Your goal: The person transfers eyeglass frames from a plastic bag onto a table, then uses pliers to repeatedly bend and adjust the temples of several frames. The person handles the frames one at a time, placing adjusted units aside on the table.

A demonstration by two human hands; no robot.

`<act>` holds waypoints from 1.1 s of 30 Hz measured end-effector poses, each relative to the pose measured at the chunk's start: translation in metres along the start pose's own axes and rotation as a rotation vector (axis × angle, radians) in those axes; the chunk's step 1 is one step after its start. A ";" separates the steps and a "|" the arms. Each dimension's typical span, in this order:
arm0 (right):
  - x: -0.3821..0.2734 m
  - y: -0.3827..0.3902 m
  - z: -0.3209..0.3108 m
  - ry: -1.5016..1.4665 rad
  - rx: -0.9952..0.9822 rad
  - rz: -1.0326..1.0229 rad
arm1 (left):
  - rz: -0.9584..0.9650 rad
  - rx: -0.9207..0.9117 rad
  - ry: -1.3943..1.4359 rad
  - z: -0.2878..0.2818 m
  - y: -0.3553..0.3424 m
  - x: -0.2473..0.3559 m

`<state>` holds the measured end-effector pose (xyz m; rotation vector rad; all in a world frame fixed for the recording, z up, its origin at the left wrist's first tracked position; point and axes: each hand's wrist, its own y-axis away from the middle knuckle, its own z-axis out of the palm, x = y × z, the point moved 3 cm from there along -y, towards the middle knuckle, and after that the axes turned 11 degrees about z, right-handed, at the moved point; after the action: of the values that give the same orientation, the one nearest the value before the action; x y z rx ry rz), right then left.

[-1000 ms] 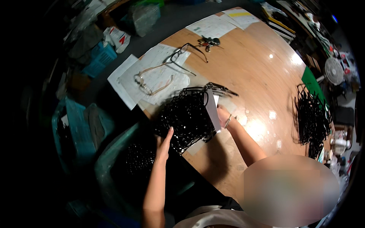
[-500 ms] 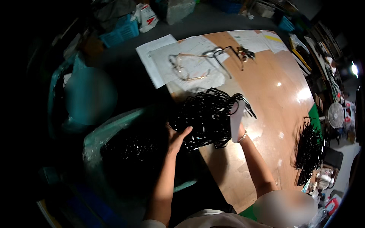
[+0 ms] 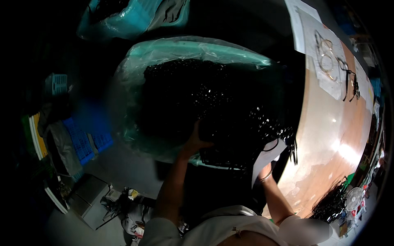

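A bulky bundle of black, looped pieces that look like eyeglass frames [image 3: 262, 127] is between my two hands, over a green tub [image 3: 197, 44] lined with clear plastic. My left hand [image 3: 195, 143] presses against the bundle's left side with the thumb stretched along it; its other fingers are lost in the dark. At the right end, my right hand [image 3: 266, 171] supports the bundle together with a white sheet [image 3: 266, 158], which hides most of that hand's fingers. More black pieces [image 3: 180, 78] fill the tub, and shadow blurs where they end and the bundle begins.
The wooden table [image 3: 324, 139] stands to the right, with papers [image 3: 308, 30], gold-rimmed glasses [image 3: 327, 61] and black glasses [image 3: 348, 78] on it. Another black heap [image 3: 330, 203] lies at its near end. Blue baskets [image 3: 80, 141] and a grey box [image 3: 88, 201] are at left.
My view has turned left, so the tub now fills the middle and the table sits at the right. The bundle has moved from the table's edge to over the tub, still between both hands.
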<state>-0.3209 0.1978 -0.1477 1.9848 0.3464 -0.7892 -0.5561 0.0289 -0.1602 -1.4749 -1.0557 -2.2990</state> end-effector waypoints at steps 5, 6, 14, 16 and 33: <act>0.016 0.004 0.044 -0.223 0.120 0.250 | -0.294 -0.213 0.184 -0.024 -0.029 -0.068; 0.022 0.000 0.045 -0.265 0.212 0.224 | -0.326 -0.259 0.179 -0.024 -0.040 -0.076; 0.047 -0.070 0.098 -0.590 0.081 0.522 | -0.074 -0.064 -0.187 -0.061 -0.070 -0.158; 0.109 -0.123 0.131 -0.301 -0.058 0.294 | 0.102 0.134 -0.236 -0.078 -0.058 -0.175; 0.136 -0.175 0.186 0.076 -0.215 0.444 | 0.226 0.343 -1.004 -0.063 -0.021 -0.095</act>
<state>-0.3838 0.1206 -0.4191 1.7985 0.0257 -0.3779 -0.5667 -0.0164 -0.2670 -2.4533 -1.2860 -1.0716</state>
